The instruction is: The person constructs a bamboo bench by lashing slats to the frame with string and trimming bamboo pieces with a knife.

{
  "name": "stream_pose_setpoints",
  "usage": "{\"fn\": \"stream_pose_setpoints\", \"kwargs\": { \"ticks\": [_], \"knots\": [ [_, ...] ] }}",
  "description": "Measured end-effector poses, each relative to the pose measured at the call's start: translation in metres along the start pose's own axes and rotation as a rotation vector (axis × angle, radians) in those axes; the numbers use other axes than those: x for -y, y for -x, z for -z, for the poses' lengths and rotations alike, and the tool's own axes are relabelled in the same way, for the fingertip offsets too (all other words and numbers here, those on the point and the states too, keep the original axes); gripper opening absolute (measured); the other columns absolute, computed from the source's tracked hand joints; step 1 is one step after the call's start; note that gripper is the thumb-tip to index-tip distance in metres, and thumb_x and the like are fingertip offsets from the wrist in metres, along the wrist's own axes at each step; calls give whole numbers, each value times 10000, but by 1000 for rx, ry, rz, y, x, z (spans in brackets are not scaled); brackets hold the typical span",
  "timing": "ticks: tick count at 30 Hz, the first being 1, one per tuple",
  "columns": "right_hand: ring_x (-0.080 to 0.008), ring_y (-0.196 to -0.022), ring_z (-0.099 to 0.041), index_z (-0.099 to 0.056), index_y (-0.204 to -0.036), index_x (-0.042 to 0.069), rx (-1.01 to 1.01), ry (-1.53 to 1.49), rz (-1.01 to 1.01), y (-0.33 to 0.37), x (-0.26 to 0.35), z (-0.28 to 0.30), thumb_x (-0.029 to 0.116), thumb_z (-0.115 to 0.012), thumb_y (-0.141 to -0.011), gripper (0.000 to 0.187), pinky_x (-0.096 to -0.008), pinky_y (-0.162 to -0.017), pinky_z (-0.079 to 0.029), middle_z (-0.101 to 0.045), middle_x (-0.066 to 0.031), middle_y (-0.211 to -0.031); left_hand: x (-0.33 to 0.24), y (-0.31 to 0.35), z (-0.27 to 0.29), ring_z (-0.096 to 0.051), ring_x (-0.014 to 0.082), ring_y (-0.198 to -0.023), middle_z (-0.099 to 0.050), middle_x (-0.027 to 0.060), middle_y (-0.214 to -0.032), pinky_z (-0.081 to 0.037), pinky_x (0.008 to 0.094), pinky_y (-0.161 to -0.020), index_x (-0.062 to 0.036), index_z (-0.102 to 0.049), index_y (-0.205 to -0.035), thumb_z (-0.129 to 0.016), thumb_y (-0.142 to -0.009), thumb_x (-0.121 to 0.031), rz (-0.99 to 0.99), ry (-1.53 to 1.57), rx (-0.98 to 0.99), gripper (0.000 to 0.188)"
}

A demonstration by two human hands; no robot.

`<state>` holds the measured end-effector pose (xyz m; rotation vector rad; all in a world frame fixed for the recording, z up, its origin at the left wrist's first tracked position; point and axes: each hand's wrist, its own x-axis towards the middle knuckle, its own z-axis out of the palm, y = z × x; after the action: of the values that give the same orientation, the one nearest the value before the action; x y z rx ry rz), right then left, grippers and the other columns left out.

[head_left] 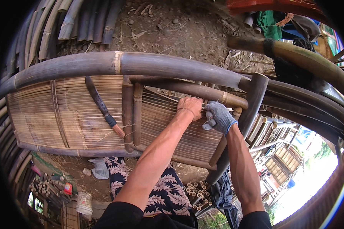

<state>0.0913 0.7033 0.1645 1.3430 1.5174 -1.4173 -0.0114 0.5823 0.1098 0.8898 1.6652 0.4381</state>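
A bamboo bench frame with slatted panels lies across in front of me. My left hand, bare, is closed on a thin bamboo strip along the top of the right-hand slatted panel. Right beside it, my right hand wears a grey knit glove, its fingers curled round the strip's other end; the fingertips are partly hidden. Both hands are just below a bamboo crossbar. On the left slatted panel rests a machete with a dark blade and a wooden handle, out of both hands.
A thick dark bamboo rail runs along the far side, and a stout post stands right of my gloved hand. Bamboo poles are stacked at the upper left. Cut bamboo pieces and a white bucket are below.
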Motion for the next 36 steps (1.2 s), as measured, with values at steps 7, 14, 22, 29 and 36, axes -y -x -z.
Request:
{"fn": "stream_pose_setpoints", "kwargs": {
  "ticks": [7, 14, 22, 29, 36],
  "knots": [
    [-147, -420, -449, -503, -664, 80, 109, 93, 94, 2, -2, 16, 130, -565, -927, 274, -328, -361, -378, -513, -44, -577, -5, -8, 12, -632, 334, -1167, -697, 134, -1194, -505, 453, -979, -110, -640, -1239, -682, -811, -225, -56, -23, 137, 446],
    [-177, -463, -509, -546, -800, 41, -58, -110, -136, 24, 31, -6, 189, -608, -880, 180, -363, -390, -470, -528, -56, -620, 17, -2, -18, -565, 320, -1254, -613, 147, -1349, -463, 438, -1034, -138, -581, -1383, -647, -840, -298, -144, 240, -85, 570],
    [-263, -787, -687, -641, -1154, -24, -176, -977, 138, 45, 4, -16, 92, -509, -883, 323, -422, -767, -597, -672, -114, -873, 23, 43, -17, -561, 284, -1269, -650, 157, -1308, -403, 397, -1109, -61, -636, -1318, -617, -914, -159, -383, 867, -458, 416],
    [-271, -961, -662, -625, -1277, 18, -586, 308, 507, 53, -21, -29, 98, -599, -901, 386, -374, -870, -527, -674, -166, -1038, -3, 99, -18, -676, 294, -1005, -708, 132, -1087, -517, 391, -934, -22, -697, -1011, -630, -856, -33, -421, 821, -823, 170],
    [-264, -848, -609, -677, -1029, -5, -232, 518, 102, 165, -73, -16, 281, -690, -887, 320, -372, -825, -500, -643, -137, -955, 8, 28, -19, -590, 300, -1120, -627, 102, -1163, -442, 438, -1028, -66, -636, -1148, -700, -852, -151, -314, 268, -936, 315]
  ]
}}
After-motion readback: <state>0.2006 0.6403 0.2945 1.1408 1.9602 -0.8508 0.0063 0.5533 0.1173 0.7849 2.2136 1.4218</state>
